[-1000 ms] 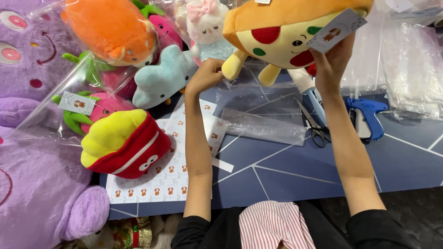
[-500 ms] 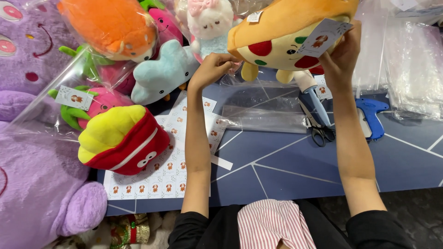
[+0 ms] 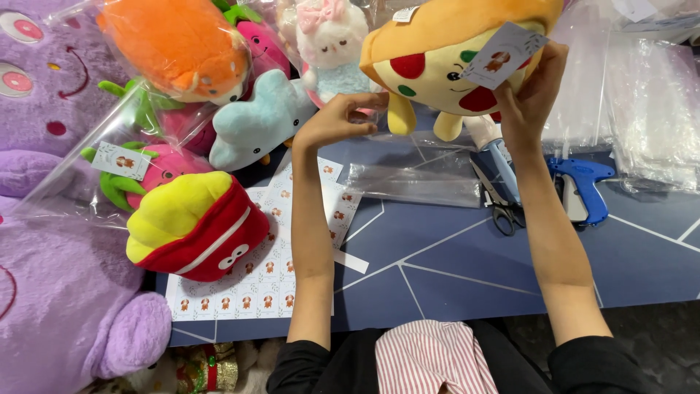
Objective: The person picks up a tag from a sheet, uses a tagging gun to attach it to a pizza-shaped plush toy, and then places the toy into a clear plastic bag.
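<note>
Holding the pizza plush (image 3: 437, 55) aloft, the right hand (image 3: 529, 102) pinches its paper tag (image 3: 503, 55) while the left hand (image 3: 339, 120), fingers seemingly pinched together just beside its foot, next needs a firmer hold.

Toy packing workshop, bagged plush toys (image 3: 175, 44), tagging gun (image 3: 583, 186)

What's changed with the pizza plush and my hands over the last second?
The pizza plush was tipped and shifted a little left, the right hand gripping it beside the paper tag throughout. The left hand moved in from its left edge to under it. The fries plush and scissors stayed put.
</note>
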